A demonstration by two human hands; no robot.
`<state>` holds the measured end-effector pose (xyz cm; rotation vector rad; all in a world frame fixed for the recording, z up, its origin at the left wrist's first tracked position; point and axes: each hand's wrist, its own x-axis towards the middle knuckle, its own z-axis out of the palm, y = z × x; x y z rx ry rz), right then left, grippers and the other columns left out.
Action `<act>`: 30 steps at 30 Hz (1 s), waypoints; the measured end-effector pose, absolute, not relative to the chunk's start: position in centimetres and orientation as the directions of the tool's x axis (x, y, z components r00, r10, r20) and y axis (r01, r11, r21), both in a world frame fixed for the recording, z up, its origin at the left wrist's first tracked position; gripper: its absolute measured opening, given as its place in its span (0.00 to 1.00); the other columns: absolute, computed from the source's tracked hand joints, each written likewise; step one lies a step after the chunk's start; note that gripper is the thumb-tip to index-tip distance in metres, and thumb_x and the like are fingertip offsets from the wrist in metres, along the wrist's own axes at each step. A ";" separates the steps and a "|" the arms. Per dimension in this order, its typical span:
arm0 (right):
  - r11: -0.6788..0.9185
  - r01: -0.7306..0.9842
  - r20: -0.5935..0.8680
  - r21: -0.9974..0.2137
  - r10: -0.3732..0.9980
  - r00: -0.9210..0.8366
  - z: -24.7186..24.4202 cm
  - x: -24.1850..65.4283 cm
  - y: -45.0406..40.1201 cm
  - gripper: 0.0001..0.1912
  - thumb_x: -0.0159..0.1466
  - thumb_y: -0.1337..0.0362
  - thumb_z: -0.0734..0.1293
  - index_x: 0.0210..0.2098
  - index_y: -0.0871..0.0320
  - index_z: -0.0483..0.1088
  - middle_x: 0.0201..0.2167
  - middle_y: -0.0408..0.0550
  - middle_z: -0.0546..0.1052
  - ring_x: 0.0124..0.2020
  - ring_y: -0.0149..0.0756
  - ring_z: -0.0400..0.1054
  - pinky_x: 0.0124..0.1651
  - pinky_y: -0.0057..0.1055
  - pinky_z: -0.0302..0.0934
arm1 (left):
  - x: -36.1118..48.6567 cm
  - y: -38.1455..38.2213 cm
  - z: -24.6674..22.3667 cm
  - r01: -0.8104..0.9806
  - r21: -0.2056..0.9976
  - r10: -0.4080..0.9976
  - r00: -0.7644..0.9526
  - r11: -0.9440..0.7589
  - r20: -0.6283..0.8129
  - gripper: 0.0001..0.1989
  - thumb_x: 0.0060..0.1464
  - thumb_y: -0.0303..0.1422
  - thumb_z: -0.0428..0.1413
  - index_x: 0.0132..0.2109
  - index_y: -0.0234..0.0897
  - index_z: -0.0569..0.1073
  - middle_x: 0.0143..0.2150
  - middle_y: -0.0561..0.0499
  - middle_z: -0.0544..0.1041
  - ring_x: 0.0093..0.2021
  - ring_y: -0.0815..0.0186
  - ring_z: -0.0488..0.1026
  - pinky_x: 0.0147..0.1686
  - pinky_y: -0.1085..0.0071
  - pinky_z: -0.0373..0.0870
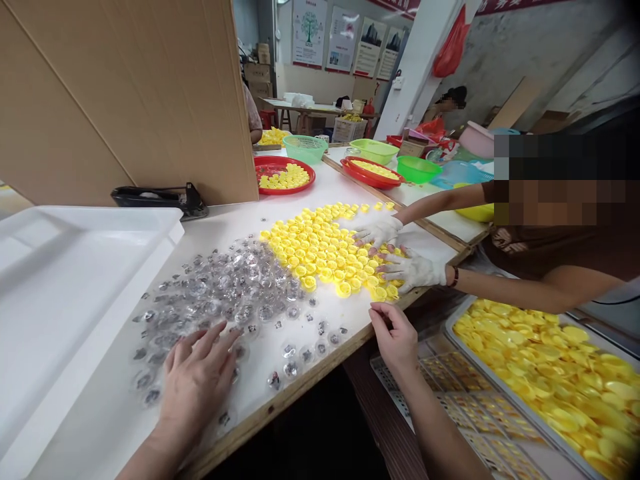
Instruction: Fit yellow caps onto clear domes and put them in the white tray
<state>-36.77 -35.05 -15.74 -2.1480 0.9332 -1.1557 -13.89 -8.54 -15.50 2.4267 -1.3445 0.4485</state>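
Note:
My left hand, palm down with fingers spread, rests on the near side of a heap of small clear plastic domes. Dark little figures show inside the domes. At the table's front edge, my right hand is curled, thumb and forefinger close together; anything between them is too small to make out. Just beyond it lie many small yellow cups, packed side by side. A co-worker's white-gloved hands lie over the right side of these cups. A few loose domes are scattered between my hands.
A large white tray stands at left, before a cardboard sheet and a black tape dispenser. Red trays of yellow pieces sit behind. At lower right is a bin of yellow pieces beside the co-worker.

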 end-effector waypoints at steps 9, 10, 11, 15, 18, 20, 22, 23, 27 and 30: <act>-0.608 -0.379 0.514 -0.697 -0.793 0.326 -14.5 -36.7 -38.9 0.12 0.63 0.57 0.62 0.37 0.58 0.72 0.37 0.51 0.76 0.37 0.39 0.70 0.41 0.36 0.66 | -18.5 -21.1 -12.7 -0.943 0.249 -0.966 -0.176 0.221 0.191 0.19 0.63 0.39 0.46 0.59 0.57 0.65 0.65 0.57 0.62 0.65 0.47 0.54 0.61 0.42 0.50; -0.604 -0.390 0.518 -0.695 -0.797 0.312 -14.4 -36.9 -39.5 0.13 0.63 0.57 0.62 0.38 0.59 0.72 0.37 0.51 0.76 0.37 0.39 0.70 0.41 0.36 0.66 | -18.7 -22.0 -13.0 -0.931 0.275 -0.967 -0.203 0.240 0.157 0.18 0.63 0.41 0.45 0.59 0.59 0.65 0.64 0.59 0.62 0.66 0.46 0.53 0.61 0.41 0.48; -0.601 -0.401 0.520 -0.691 -0.799 0.302 -14.3 -37.2 -40.1 0.14 0.63 0.57 0.61 0.38 0.59 0.72 0.37 0.52 0.76 0.37 0.39 0.71 0.41 0.36 0.66 | -18.8 -22.7 -13.3 -0.925 0.295 -0.969 -0.214 0.241 0.121 0.18 0.63 0.42 0.45 0.58 0.60 0.65 0.64 0.60 0.63 0.66 0.46 0.52 0.61 0.40 0.47; -0.601 -0.440 0.523 -0.667 -0.799 0.297 -14.2 -37.8 -41.6 0.15 0.63 0.56 0.61 0.40 0.59 0.72 0.39 0.52 0.77 0.40 0.40 0.71 0.44 0.37 0.66 | -17.7 -22.3 -14.6 -0.937 0.291 -0.981 -0.177 0.191 0.074 0.18 0.64 0.41 0.44 0.59 0.58 0.65 0.61 0.59 0.67 0.66 0.50 0.53 0.63 0.41 0.43; -0.612 -0.467 0.525 -0.637 -0.789 0.318 -14.3 -37.6 -42.5 0.16 0.64 0.56 0.59 0.41 0.59 0.72 0.42 0.53 0.76 0.43 0.40 0.71 0.47 0.36 0.66 | -16.2 -20.3 -15.0 -0.965 0.218 -0.987 -0.122 0.143 0.109 0.19 0.64 0.39 0.44 0.60 0.55 0.64 0.61 0.56 0.67 0.66 0.50 0.53 0.62 0.41 0.47; -0.622 -0.499 0.527 -0.604 -0.781 0.336 -14.1 -37.2 -43.7 0.17 0.65 0.55 0.58 0.43 0.59 0.71 0.43 0.54 0.76 0.46 0.40 0.70 0.51 0.37 0.64 | -15.3 -19.0 -15.2 -0.983 0.151 -0.987 -0.089 0.108 0.131 0.19 0.64 0.37 0.45 0.60 0.53 0.65 0.61 0.55 0.68 0.66 0.49 0.53 0.61 0.41 0.50; -0.622 -0.550 0.521 -0.558 -0.778 0.351 -13.8 -36.8 -45.9 0.20 0.65 0.56 0.56 0.47 0.60 0.70 0.47 0.56 0.74 0.51 0.42 0.67 0.56 0.40 0.60 | -14.7 -17.8 -15.3 -0.994 0.077 -0.984 -0.069 0.083 0.163 0.20 0.63 0.33 0.45 0.60 0.52 0.65 0.61 0.55 0.67 0.65 0.48 0.55 0.61 0.42 0.52; -0.618 -0.580 0.512 -0.530 -0.779 0.362 -13.7 -36.5 -47.3 0.21 0.65 0.56 0.55 0.50 0.61 0.69 0.50 0.57 0.72 0.53 0.43 0.64 0.58 0.41 0.57 | -14.5 -17.3 -15.3 -0.997 0.041 -0.981 -0.061 0.069 0.185 0.20 0.62 0.31 0.46 0.60 0.51 0.65 0.61 0.55 0.67 0.65 0.49 0.55 0.60 0.42 0.53; -0.598 -0.692 0.399 -0.404 -0.796 0.455 -13.1 -35.3 -53.4 0.26 0.65 0.54 0.56 0.58 0.59 0.64 0.61 0.58 0.62 0.63 0.49 0.53 0.63 0.46 0.49 | -14.7 -15.3 -15.2 -0.999 -0.053 -0.948 -0.016 -0.001 0.319 0.22 0.61 0.32 0.48 0.61 0.51 0.64 0.62 0.55 0.66 0.64 0.49 0.58 0.58 0.44 0.59; -0.591 -0.746 0.279 -0.308 -0.805 0.523 -13.2 -34.2 -56.8 0.28 0.65 0.49 0.54 0.62 0.51 0.60 0.66 0.53 0.55 0.65 0.55 0.47 0.63 0.53 0.46 | -15.2 -13.6 -15.3 -0.996 -0.053 -0.909 0.037 -0.065 0.416 0.24 0.60 0.35 0.49 0.63 0.49 0.60 0.63 0.54 0.65 0.65 0.51 0.55 0.59 0.47 0.60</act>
